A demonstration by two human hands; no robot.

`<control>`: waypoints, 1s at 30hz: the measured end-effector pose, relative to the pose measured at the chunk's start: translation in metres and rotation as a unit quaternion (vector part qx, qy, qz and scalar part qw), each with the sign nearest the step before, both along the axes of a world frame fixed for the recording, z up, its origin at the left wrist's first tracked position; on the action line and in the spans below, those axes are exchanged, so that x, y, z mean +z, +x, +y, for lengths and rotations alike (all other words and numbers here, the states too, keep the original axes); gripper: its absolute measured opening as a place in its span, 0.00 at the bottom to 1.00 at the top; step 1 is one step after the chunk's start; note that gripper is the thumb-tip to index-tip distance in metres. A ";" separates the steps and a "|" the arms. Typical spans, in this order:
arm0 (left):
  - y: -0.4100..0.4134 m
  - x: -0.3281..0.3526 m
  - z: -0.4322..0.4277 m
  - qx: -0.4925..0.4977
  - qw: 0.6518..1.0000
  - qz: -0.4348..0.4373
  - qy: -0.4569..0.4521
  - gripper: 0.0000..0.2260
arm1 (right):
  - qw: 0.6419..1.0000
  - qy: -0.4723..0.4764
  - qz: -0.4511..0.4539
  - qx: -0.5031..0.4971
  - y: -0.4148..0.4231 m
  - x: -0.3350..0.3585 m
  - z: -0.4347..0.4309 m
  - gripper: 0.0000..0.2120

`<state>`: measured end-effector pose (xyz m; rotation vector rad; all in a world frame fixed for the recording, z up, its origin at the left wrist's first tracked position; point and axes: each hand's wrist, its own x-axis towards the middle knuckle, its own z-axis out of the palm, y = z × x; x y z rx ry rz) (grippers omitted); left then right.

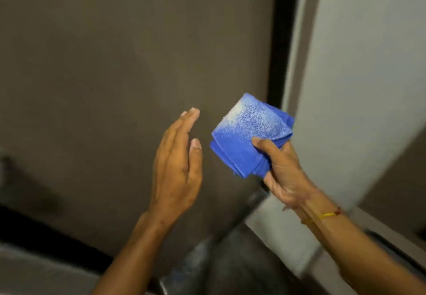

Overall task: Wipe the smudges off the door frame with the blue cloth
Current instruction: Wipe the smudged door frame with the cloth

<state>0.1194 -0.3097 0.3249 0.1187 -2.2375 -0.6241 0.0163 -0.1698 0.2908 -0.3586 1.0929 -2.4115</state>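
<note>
The whole picture is smeared by motion. Behind the folded blue cloth (250,133), the right hand (284,172) hides its fingers, only the thumb showing. Both forearms run off the bottom edge. The door frame (282,41) is cut by the top edge; smudges on it cannot be made out.

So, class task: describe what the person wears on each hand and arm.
Both forearms are bare, with no sleeves or gloves in view. The right hand has a thin yellow-and-red thread tied round its wrist. The left hand shows no band, ring or watch.
</note>
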 end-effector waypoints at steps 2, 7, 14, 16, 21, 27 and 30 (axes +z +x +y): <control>0.054 0.066 -0.053 0.052 0.995 0.056 -0.060 0.19 | 0.996 -0.003 0.084 0.025 0.033 0.063 -0.069 0.13; 0.200 0.171 -0.163 0.185 0.962 0.125 -0.157 0.20 | 0.941 0.024 0.337 -0.028 0.158 0.181 -0.217 0.15; 0.339 0.227 -0.250 0.303 0.898 0.149 -0.283 0.19 | 0.839 -0.015 0.531 -0.121 0.262 0.247 -0.294 0.22; 0.362 0.240 -0.271 0.342 0.868 0.170 -0.316 0.19 | 0.796 -0.040 0.581 -0.163 0.273 0.263 -0.300 0.21; 0.376 0.274 -0.306 0.419 0.829 0.182 -0.322 0.25 | 0.678 -0.078 0.681 -0.264 0.283 0.288 -0.298 0.15; 0.366 0.301 -0.332 0.504 0.784 0.117 -0.344 0.27 | 0.513 -0.010 0.774 -0.371 0.301 0.278 -0.310 0.15; 0.365 0.297 -0.343 0.524 0.765 0.096 -0.361 0.28 | 0.457 0.044 0.798 -0.390 0.307 0.267 -0.332 0.18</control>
